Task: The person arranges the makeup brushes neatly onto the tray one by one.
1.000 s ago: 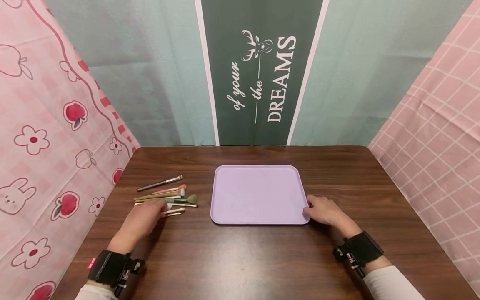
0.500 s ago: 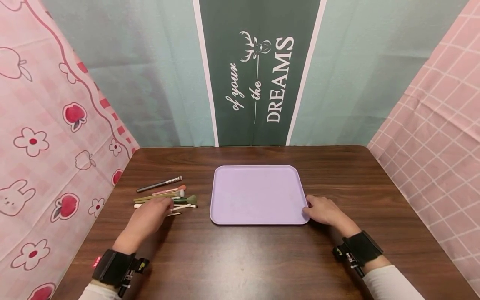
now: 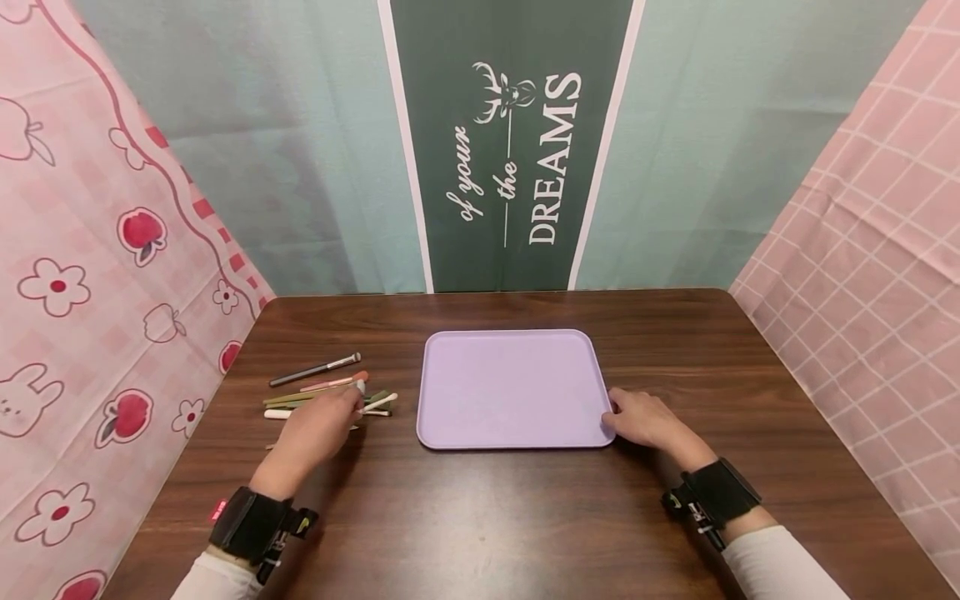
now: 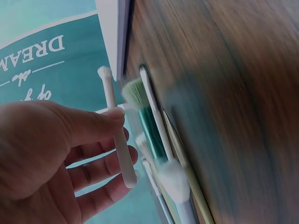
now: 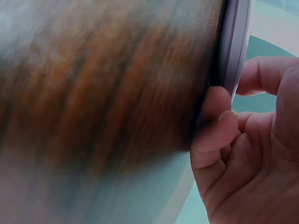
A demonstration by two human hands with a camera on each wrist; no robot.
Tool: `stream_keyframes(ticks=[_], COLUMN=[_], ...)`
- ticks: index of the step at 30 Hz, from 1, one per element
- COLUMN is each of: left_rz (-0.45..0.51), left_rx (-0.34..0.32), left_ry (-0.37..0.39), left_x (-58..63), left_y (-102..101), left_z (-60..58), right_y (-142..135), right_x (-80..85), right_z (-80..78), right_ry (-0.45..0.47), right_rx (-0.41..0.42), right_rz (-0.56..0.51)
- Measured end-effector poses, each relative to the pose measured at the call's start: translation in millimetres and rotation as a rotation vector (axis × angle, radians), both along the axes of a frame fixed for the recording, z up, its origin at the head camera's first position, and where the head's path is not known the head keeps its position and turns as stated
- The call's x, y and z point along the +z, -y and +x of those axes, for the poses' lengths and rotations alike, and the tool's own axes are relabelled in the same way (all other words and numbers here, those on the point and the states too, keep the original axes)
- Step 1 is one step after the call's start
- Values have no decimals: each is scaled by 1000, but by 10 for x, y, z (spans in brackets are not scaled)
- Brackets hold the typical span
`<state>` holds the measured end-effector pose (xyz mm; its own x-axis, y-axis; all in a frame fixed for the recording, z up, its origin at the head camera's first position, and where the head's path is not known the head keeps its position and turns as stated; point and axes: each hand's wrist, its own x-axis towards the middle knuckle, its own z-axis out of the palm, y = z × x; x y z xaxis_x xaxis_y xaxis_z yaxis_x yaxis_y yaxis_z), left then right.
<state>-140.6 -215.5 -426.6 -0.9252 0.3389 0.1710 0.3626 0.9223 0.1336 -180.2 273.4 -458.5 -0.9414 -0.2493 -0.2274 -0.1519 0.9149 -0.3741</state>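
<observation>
My left hand pinches a small white makeup brush between thumb and fingers, its bristle end pointing away from the palm. Beneath and around that hand lie more makeup brushes: a green one, one with a fluffy white head, and several slim ones, partly hidden by the hand in the head view. A lilac tray lies flat in the middle of the table. At the tray's right edge, close to the front corner, my right hand holds the rim with thumb and curled fingers.
A dark-handled brush lies apart at the back of the group, with a pink brush in front of it. Patterned cloths hang along the wooden table's left, back and right sides.
My left hand has lifted the white makeup brush from among the others and moved right and slightly away from me, toward the tray. The right hand stays at the tray's edge.
</observation>
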Motion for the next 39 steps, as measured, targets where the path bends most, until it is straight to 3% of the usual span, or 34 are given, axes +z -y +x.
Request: stream_keyframes(ticks=[15, 39], left_rz=[8, 108], left_rx=[76, 130], left_ry=[77, 75], left_x=[2, 88], left_y=[-320, -936], left_z=[-142, -330], right_y=[17, 11], right_x=[5, 12], right_z=[9, 18], right_ry=[-15, 12], right_rx=[8, -6], right_rz=[6, -5])
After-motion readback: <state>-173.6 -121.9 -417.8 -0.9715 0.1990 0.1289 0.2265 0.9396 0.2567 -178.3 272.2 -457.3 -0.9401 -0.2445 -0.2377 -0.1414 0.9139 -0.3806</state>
